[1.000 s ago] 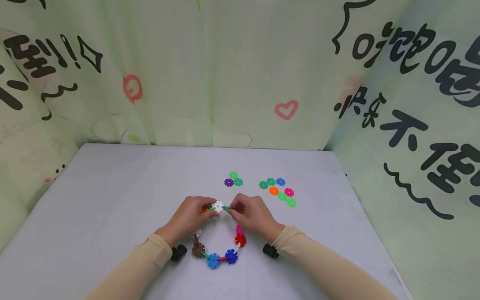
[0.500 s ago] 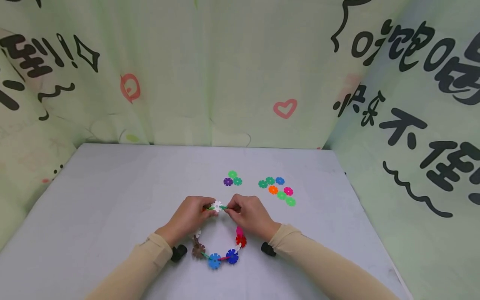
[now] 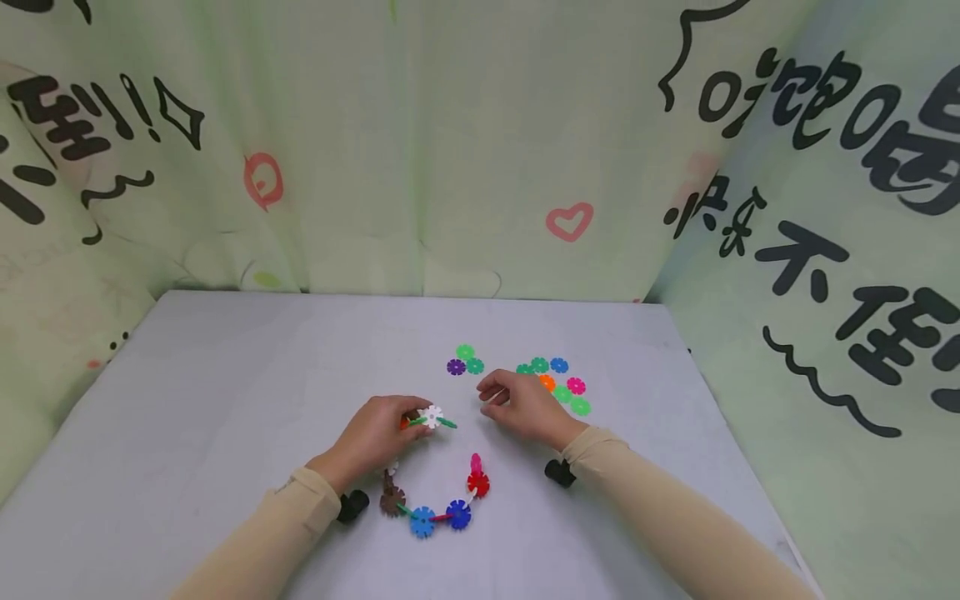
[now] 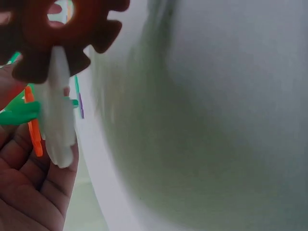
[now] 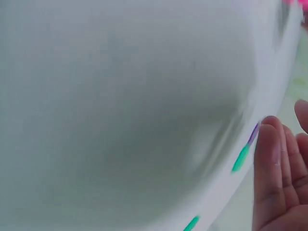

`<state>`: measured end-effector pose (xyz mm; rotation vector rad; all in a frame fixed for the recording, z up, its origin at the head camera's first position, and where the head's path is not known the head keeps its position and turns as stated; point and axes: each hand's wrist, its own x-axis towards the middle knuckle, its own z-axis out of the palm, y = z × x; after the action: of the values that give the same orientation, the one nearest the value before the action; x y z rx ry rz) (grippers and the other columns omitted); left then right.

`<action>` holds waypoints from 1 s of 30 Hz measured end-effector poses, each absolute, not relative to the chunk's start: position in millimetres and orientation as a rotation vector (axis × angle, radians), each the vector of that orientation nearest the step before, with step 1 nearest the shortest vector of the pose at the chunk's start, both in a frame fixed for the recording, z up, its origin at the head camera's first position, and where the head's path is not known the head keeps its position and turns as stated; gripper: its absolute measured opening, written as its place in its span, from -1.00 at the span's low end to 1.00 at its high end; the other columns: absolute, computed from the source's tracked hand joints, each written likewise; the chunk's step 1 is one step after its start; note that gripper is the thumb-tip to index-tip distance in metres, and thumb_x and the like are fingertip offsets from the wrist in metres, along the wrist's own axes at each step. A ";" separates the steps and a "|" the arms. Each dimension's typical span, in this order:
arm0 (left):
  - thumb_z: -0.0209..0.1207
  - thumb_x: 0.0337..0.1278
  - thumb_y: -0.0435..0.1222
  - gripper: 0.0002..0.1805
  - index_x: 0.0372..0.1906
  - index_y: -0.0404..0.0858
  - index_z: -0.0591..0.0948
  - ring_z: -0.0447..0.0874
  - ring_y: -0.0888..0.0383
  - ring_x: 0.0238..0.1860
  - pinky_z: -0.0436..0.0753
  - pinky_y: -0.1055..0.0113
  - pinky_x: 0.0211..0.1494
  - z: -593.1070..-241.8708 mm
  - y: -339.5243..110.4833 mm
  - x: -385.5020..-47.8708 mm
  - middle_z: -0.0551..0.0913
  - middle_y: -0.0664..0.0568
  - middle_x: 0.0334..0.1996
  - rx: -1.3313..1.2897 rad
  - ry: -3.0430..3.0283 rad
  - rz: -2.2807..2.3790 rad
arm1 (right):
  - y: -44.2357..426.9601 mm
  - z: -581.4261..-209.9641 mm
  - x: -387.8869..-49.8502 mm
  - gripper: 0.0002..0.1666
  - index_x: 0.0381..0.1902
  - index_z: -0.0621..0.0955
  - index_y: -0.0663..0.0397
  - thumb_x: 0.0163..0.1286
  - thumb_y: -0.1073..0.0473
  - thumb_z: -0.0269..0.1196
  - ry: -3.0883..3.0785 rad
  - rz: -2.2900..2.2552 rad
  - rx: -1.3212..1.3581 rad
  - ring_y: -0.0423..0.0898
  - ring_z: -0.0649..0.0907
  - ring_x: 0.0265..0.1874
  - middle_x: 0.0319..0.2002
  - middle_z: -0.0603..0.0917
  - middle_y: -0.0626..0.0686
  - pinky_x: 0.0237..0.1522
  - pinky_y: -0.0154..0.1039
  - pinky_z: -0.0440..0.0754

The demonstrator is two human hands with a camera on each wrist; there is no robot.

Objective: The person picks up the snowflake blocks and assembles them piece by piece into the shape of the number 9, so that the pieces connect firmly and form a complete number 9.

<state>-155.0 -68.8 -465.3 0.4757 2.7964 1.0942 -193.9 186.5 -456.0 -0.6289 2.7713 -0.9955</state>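
My left hand pinches the upper end of a curved chain of notched plastic discs, by an orange piece. Beside its fingertips are a white disc and a green disc pointing right. The chain runs down through a brown disc, a light blue disc, a dark blue disc and a red disc to a pink one. My right hand hovers right of the green disc, fingers loosely bent, holding nothing. In the left wrist view a brown disc hangs close to the camera.
Behind my hands lie a purple disc with two green ones. Farther right is a group of several loose discs, among them a blue one and a pink one, partly behind my right hand. Printed curtains surround the white table.
My right hand has let go of the green disc and moved right and slightly back, its fingers loosening. The green disc stays attached beside the white one at my left hand.
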 end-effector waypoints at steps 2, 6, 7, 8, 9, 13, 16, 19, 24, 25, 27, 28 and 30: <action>0.46 0.06 -0.24 -0.55 0.11 -0.16 0.70 0.54 0.22 -0.29 0.63 0.27 -0.10 -466.0 -69.9 -154.2 0.71 0.15 -0.17 0.472 2.797 1.101 | 188.8 -457.9 -204.0 -0.66 0.01 0.64 0.09 0.28 0.26 0.41 2.762 -1.027 -0.549 -0.17 0.69 -0.19 -0.16 0.70 -0.08 -0.11 -0.25 0.66; 0.45 0.07 -0.24 -0.55 0.13 -0.14 0.70 0.54 0.23 -0.27 0.64 0.26 -0.05 -466.9 -70.5 -153.5 0.71 0.14 -0.11 0.487 2.802 1.113 | 190.2 -461.7 -220.1 -0.62 0.07 0.63 0.11 0.30 0.26 0.39 2.778 -1.016 -0.463 -0.12 0.68 -0.17 -0.16 0.69 -0.08 -0.10 -0.22 0.65; 0.45 0.08 -0.24 -0.55 0.13 -0.14 0.70 0.54 0.23 -0.26 0.64 0.26 -0.06 -467.1 -70.5 -153.4 0.71 0.13 -0.10 0.491 2.800 1.120 | 189.8 -462.3 -223.6 -0.61 0.09 0.63 0.10 0.31 0.24 0.39 2.788 -0.993 -0.445 -0.12 0.66 -0.17 -0.17 0.68 -0.09 -0.09 -0.22 0.65; 0.45 0.08 -0.24 -0.55 0.13 -0.13 0.70 0.54 0.23 -0.26 0.64 0.26 -0.05 -467.4 -70.5 -153.4 0.71 0.14 -0.09 0.494 2.799 1.124 | 189.1 -462.9 -226.9 -0.59 0.12 0.63 0.09 0.32 0.22 0.38 2.799 -0.964 -0.426 -0.13 0.65 -0.18 -0.18 0.67 -0.10 -0.09 -0.22 0.64; 0.45 0.08 -0.24 -0.55 0.13 -0.13 0.70 0.54 0.22 -0.27 0.63 0.26 -0.07 -467.6 -70.5 -153.4 0.71 0.13 -0.10 0.497 2.797 1.129 | 188.1 -463.1 -229.8 -0.58 0.14 0.62 0.08 0.32 0.21 0.38 2.809 -0.939 -0.413 -0.12 0.64 -0.20 -0.19 0.67 -0.10 -0.09 -0.21 0.63; 0.45 0.07 -0.24 -0.55 0.13 -0.12 0.70 0.56 0.23 -0.23 0.64 0.25 -0.03 -469.0 -71.0 -153.0 0.71 0.13 -0.06 0.492 2.799 1.133 | 181.6 -463.8 -239.8 -0.54 0.20 0.61 0.04 0.35 0.16 0.35 2.840 -0.834 -0.369 -0.10 0.58 -0.34 -0.29 0.62 -0.08 -0.20 -0.20 0.60; 0.45 0.08 -0.23 -0.55 0.14 -0.12 0.69 0.57 0.24 -0.21 0.63 0.23 0.02 -469.6 -71.4 -152.9 0.70 0.12 -0.03 0.496 2.804 1.132 | 176.9 -466.0 -246.1 -0.54 0.21 0.60 0.03 0.37 0.12 0.34 2.862 -0.774 -0.345 -0.09 0.55 -0.41 -0.37 0.59 -0.05 -0.30 -0.21 0.55; 0.43 0.11 -0.23 -0.55 0.14 -0.12 0.69 0.57 0.23 -0.21 0.63 0.22 0.02 -469.1 -71.3 -152.9 0.70 0.12 -0.04 0.514 2.794 1.145 | 173.9 -469.3 -251.1 -0.55 0.20 0.61 0.00 0.38 0.07 0.34 2.889 -0.725 -0.321 -0.10 0.53 -0.43 -0.43 0.57 -0.04 -0.35 -0.22 0.50; 0.43 0.12 -0.22 -0.56 0.14 -0.12 0.69 0.58 0.23 -0.18 0.63 0.21 0.03 -467.5 -71.3 -152.3 0.70 0.11 -0.03 0.530 2.786 1.153 | 171.7 -475.1 -256.3 -0.60 0.14 0.63 -0.03 0.37 0.07 0.34 2.918 -0.687 -0.299 -0.09 0.52 -0.45 -0.46 0.56 -0.04 -0.40 -0.23 0.48; 0.43 0.12 -0.22 -0.56 0.14 -0.12 0.69 0.59 0.23 -0.17 0.63 0.20 0.03 -467.4 -71.5 -152.1 0.70 0.11 -0.03 0.529 2.787 1.151 | 171.1 -475.7 -257.1 -0.61 0.13 0.63 -0.02 0.37 0.08 0.34 2.921 -0.685 -0.301 -0.09 0.52 -0.46 -0.46 0.56 -0.04 -0.40 -0.23 0.48; 0.43 0.12 -0.22 -0.56 0.14 -0.12 0.69 0.59 0.22 -0.16 0.62 0.19 0.05 -467.3 -72.1 -151.8 0.70 0.11 -0.01 0.526 2.789 1.147 | 170.0 -476.5 -258.1 -0.64 0.10 0.63 -0.01 0.37 0.09 0.34 2.920 -0.678 -0.289 -0.09 0.52 -0.45 -0.45 0.56 -0.03 -0.39 -0.23 0.49; 0.43 0.12 -0.22 -0.56 0.13 -0.12 0.69 0.60 0.22 -0.15 0.62 0.18 0.05 -467.4 -72.4 -151.6 0.70 0.10 -0.01 0.523 2.788 1.147 | 169.3 -476.4 -258.5 -0.65 0.08 0.63 0.01 0.37 0.10 0.34 2.916 -0.681 -0.280 -0.08 0.53 -0.43 -0.43 0.56 -0.03 -0.38 -0.24 0.50; 0.43 0.11 -0.22 -0.57 0.13 -0.12 0.69 0.60 0.22 -0.15 0.62 0.18 0.06 -467.6 -73.3 -151.6 0.70 0.10 -0.01 0.522 2.793 1.143 | 168.2 -475.7 -259.2 -0.66 0.04 0.62 0.05 0.35 0.10 0.35 2.903 -0.695 -0.257 -0.08 0.54 -0.39 -0.39 0.57 -0.02 -0.33 -0.23 0.53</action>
<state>-151.6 -73.3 -467.6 0.5219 2.7931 1.1430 -259.2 168.2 -475.7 -0.2569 2.9028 -0.6949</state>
